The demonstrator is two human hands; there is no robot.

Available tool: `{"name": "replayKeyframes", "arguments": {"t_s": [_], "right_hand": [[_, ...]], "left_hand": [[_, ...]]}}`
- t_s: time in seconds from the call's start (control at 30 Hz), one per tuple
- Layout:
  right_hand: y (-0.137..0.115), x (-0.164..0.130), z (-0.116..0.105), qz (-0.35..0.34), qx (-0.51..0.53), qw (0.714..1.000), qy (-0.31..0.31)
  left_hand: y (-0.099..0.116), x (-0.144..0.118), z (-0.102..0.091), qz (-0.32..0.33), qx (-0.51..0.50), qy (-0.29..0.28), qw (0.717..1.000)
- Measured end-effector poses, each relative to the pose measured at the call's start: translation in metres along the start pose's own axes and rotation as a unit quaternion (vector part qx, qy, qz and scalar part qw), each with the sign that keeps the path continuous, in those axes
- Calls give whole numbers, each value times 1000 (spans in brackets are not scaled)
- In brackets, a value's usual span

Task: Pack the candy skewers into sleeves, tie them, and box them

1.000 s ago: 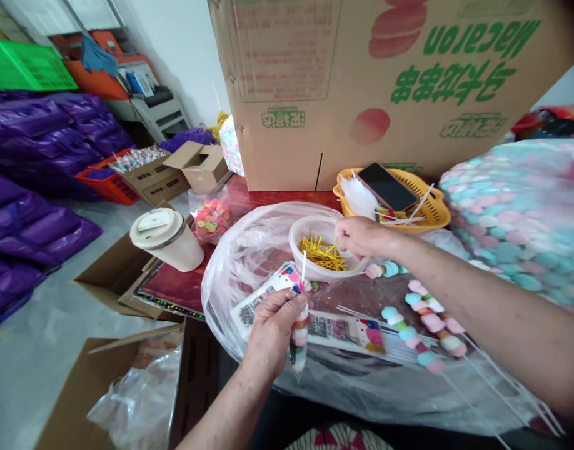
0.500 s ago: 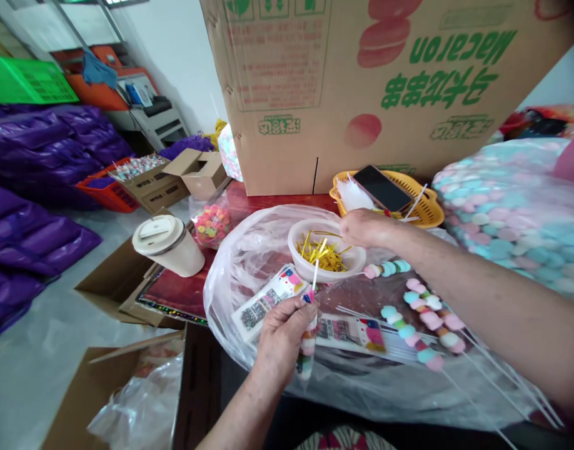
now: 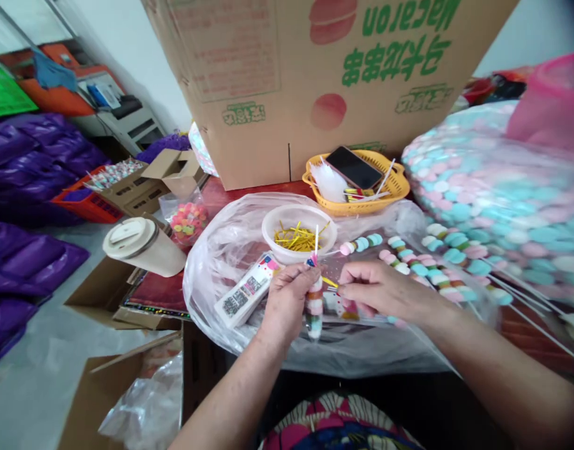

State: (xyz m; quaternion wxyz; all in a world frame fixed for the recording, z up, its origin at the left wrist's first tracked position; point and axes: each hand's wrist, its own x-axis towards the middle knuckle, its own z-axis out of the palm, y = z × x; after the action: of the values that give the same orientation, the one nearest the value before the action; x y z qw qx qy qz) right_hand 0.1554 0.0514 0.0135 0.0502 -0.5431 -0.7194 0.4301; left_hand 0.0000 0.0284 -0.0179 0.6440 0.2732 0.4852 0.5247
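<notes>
My left hand point(image 3: 287, 294) grips a bagged candy skewer point(image 3: 314, 309) upright, its white stick poking up past the fingers. My right hand point(image 3: 378, 290) pinches a gold twist tie point(image 3: 329, 282) right beside the neck of that skewer bag. Just behind both hands stands a white bowl point(image 3: 281, 245) holding several gold twist ties point(image 3: 294, 237). Unwrapped pastel candy skewers point(image 3: 411, 265) lie to the right on a clear plastic sheet point(image 3: 221, 250). A stack of printed wrapper bags point(image 3: 244, 294) lies left of my left hand.
A big cardboard box point(image 3: 268, 94) stands behind. A yellow basket point(image 3: 390, 187) holds a phone point(image 3: 353, 167) and sticks. A large bag of pastel candies point(image 3: 493, 187) fills the right. A lidded cup point(image 3: 141, 245) and candy bag point(image 3: 187, 220) sit left; open cartons lie below.
My right hand came back from the bowl with a gold twist tie and now meets the skewer held in my left hand. The view shifted leftward and down.
</notes>
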Motion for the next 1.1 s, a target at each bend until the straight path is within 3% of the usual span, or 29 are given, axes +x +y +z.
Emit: {"name": "replayKeyframes", "arguments": {"t_s": [0.13,0.23,0.33,0.53,0.67,0.8,0.93,1.1], "right_hand": [[31,9,-1,8,-182,977,111],[48,6,-7,1,-198,969,146],[49,4,-14,-14,-227,956,183],[15,16,2,-73,-92,988,104],[3,33,37,-76,-128,987,55],[8,50,60,-84,-135,986,41],[14,49,47,-89,-122,987,50],[9,4,27,-77,6,995,65]], "left_hand": [[-9,1,0,77,119,42,989],[-10,-2,-12,89,178,71,978],[-10,-5,-20,61,152,86,983],[-12,-7,-19,40,84,81,992],[-15,-5,-26,31,65,81,994],[-9,-8,-38,26,32,97,994],[-1,-13,-45,14,-1,119,993],[-6,-15,-34,-49,0,92,995]]}}
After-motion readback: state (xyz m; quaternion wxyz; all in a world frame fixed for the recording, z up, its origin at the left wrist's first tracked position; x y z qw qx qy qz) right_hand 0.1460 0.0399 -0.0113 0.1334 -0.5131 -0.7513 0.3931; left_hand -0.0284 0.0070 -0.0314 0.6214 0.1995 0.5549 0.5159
